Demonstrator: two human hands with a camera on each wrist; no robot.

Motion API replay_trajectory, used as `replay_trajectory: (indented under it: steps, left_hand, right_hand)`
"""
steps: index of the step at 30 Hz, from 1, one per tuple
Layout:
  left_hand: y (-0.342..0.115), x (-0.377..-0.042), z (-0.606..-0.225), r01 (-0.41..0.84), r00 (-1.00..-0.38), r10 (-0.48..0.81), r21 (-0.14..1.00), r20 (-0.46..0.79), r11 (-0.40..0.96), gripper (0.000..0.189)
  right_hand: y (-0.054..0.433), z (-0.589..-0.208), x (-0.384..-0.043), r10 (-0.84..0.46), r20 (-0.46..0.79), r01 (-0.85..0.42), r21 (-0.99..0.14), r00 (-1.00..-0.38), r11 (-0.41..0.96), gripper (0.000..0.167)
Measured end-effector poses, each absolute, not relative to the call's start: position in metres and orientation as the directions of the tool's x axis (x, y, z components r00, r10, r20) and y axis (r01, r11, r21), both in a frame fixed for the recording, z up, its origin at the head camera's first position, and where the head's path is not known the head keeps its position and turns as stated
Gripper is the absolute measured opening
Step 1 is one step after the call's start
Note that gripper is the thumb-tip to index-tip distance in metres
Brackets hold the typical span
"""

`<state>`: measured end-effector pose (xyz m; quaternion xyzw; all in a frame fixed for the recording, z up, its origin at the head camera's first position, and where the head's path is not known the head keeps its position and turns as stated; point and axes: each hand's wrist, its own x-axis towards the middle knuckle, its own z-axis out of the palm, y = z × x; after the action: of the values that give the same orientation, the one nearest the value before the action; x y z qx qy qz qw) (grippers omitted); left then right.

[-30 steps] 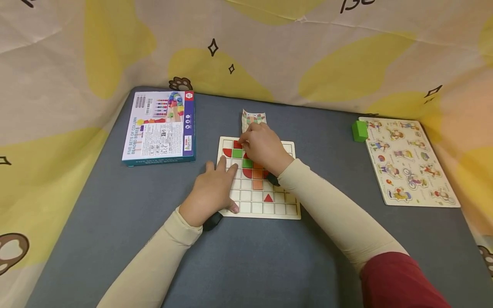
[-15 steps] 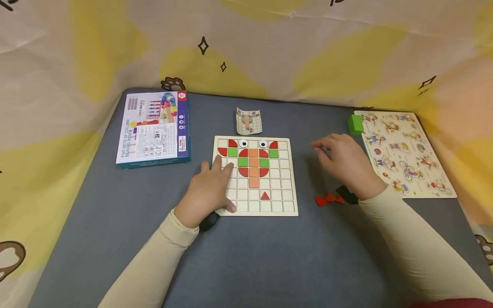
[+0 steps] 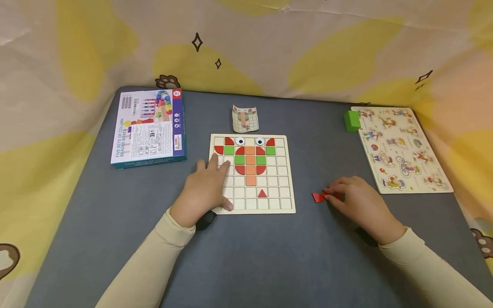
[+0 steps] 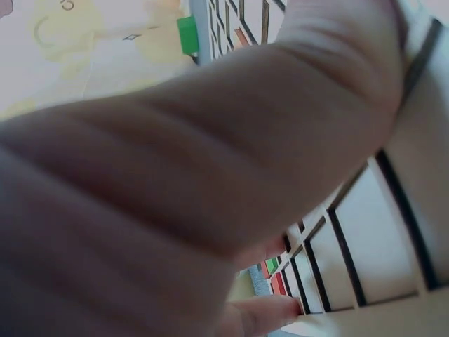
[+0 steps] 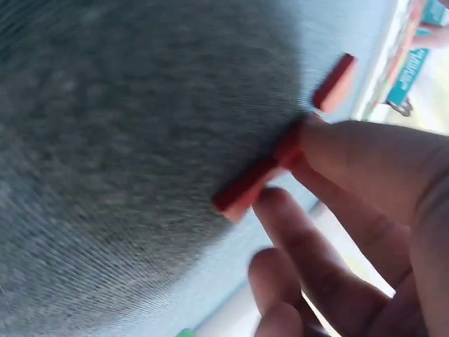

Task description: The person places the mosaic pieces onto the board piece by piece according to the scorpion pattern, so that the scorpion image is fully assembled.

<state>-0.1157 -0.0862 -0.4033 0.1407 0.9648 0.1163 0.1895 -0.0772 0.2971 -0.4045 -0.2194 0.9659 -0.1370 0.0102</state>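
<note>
My left hand [image 3: 202, 187] rests with spread fingers on the left edge of a wooden grid board [image 3: 273, 204]. Red quarter-round, green and orange square tiles fill part of the grid, with two eye tiles [image 3: 240, 141] near its top. A red triangle tile [image 3: 262, 193] lies lower on the board. Right of the board, my right hand [image 3: 356, 201] pinches a small red tile [image 5: 286, 149] between thumb and fingers at the table surface. One red tile [image 5: 335, 83] lies just apart from it, and another red tile [image 5: 242, 193] lies against my fingers.
A small pattern card [image 3: 245, 119] lies behind the board. At the left stands a boxed bead set [image 3: 148, 128]. On the right are a green block [image 3: 352, 121] and a picture puzzle board [image 3: 402, 147]. A patterned cloth [image 3: 246, 51] rises behind the table [image 3: 246, 256].
My right hand has moved from the top of the board out to the right, then down to the red tiles and grips one. My left hand stays on the board.
</note>
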Motion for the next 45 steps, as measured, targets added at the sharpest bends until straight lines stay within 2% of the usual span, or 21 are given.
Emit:
replay_trajectory:
  steps: [6,12,33,41,45]
  left_hand:
    - [-0.087,-0.116,-0.403,0.227,-0.89,0.317,0.282,-0.328,0.932,0.125]
    - [-0.087,-0.115,-0.405,0.233,-0.892,0.319,0.281,-0.319,0.931,0.125]
    - [-0.085,-0.114,-0.403,0.225,-0.892,0.313,0.279,-0.326,0.934,0.125]
    - [-0.085,-0.114,-0.403,0.233,-0.895,0.32,0.286,-0.312,0.93,0.125]
    - [-0.086,-0.114,-0.404,0.234,-0.897,0.32,0.288,-0.305,0.929,0.125]
  right_hand:
    - [0.293,-0.415,-0.084,-0.443,0.162,-0.468,-0.184,-0.882,0.865,0.02]
    - [0.287,-0.418,-0.106,-0.426,0.186,-0.458,-0.188,-0.885,0.869,0.019]
    - [0.254,-0.414,-0.185,-0.316,0.108,-0.334,-0.271,-0.943,0.903,0.018]
    - [0.243,-0.416,-0.196,-0.271,0.03,-0.268,-0.288,-0.962,0.919,0.021]
    - [0.24,-0.415,-0.197,-0.226,0.033,-0.225,-0.31,-0.974,0.924,0.018]
